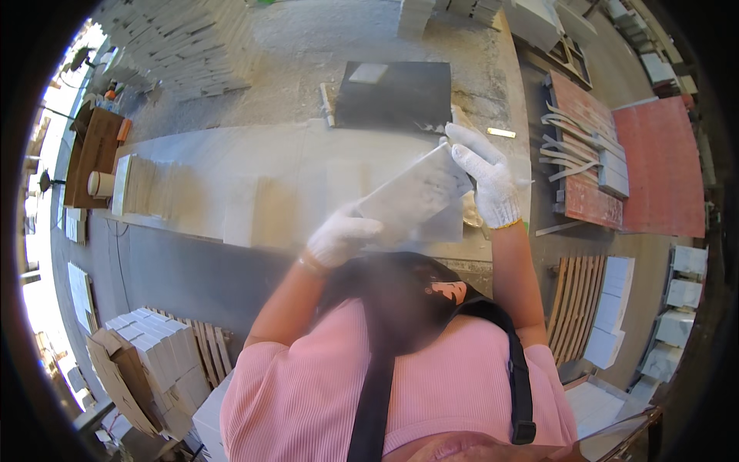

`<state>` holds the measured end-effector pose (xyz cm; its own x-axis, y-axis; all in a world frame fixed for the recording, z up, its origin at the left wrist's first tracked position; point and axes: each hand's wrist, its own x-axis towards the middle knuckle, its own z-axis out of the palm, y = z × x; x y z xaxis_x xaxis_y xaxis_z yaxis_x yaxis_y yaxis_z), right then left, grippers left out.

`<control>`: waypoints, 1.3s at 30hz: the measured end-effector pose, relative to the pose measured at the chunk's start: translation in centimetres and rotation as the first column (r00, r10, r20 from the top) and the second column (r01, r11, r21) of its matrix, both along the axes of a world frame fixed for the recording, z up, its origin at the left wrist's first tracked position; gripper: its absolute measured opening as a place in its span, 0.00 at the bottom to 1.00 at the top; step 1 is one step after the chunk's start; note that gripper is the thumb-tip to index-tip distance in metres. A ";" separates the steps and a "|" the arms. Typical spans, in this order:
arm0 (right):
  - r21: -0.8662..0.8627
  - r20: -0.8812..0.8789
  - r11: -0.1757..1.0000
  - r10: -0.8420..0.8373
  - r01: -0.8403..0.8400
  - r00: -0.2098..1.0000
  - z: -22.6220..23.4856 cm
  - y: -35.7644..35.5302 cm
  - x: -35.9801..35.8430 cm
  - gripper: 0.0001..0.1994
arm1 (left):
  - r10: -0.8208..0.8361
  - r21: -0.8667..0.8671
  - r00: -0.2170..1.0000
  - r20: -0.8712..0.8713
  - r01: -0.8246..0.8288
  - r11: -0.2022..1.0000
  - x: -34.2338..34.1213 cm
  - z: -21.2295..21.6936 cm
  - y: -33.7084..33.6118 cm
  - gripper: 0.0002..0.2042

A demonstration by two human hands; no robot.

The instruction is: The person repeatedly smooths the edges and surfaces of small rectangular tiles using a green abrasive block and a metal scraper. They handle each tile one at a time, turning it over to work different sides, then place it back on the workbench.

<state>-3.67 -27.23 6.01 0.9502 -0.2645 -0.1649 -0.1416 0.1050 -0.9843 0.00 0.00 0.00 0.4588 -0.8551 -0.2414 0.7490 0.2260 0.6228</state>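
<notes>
I hold a pale grey rectangular stone tile (412, 194) tilted in front of me, above a long dusty workbench (231, 165). My left hand (342, 235), in a white knit glove, grips its lower left corner. My right hand (485, 179), also gloved, grips its upper right edge. A black bag hangs at my chest below the tile, over a pink top.
A row of upright pale tiles (150, 185) stands at the bench's left end beside a tape roll (100, 183). A dark slab (396, 94) lies at the far side. Stacked tiles on a pallet (158, 354) sit lower left; red boards (616, 165) and white tiles (612, 308) lie to the right.
</notes>
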 end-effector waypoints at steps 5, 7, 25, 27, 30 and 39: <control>0.055 -0.057 0.973 0.226 -0.223 0.973 1.2 1.1 3.7 0.24 | 0.129 -0.033 0.988 -0.087 -0.132 0.991 -2.3 -1.9 0.4 0.37; 0.073 -0.065 0.971 0.234 -0.229 0.970 1.6 2.2 4.3 0.25 | 0.225 -0.087 0.968 -0.108 -0.234 0.968 -3.1 -2.6 1.1 0.36; -0.075 -0.031 0.983 0.168 -0.170 0.985 0.3 -1.2 -1.6 0.27 | 0.743 0.124 0.670 0.006 -0.738 0.664 -4.3 -5.6 12.8 0.27; -0.083 -0.033 0.984 0.157 -0.159 0.987 0.3 -1.5 -2.1 0.27 | 0.749 0.125 0.658 0.076 -0.752 0.647 -3.9 -5.0 15.7 0.26; -0.086 -0.050 0.983 0.157 -0.161 0.986 0.1 -2.2 -2.2 0.27 | 0.731 0.261 0.668 0.143 -0.737 0.623 -2.4 -4.4 19.3 0.25; -0.065 -0.074 0.986 0.152 -0.157 0.986 -0.2 -3.2 -2.4 0.27 | 0.353 0.735 0.843 0.405 -0.530 0.422 1.3 -2.7 23.9 0.31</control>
<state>-6.10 -30.48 5.86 0.9676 -0.1289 -0.2172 -0.2180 0.0076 -0.9759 1.34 23.93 -2.68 0.8189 0.0027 -0.5739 0.5668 -0.1605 0.8081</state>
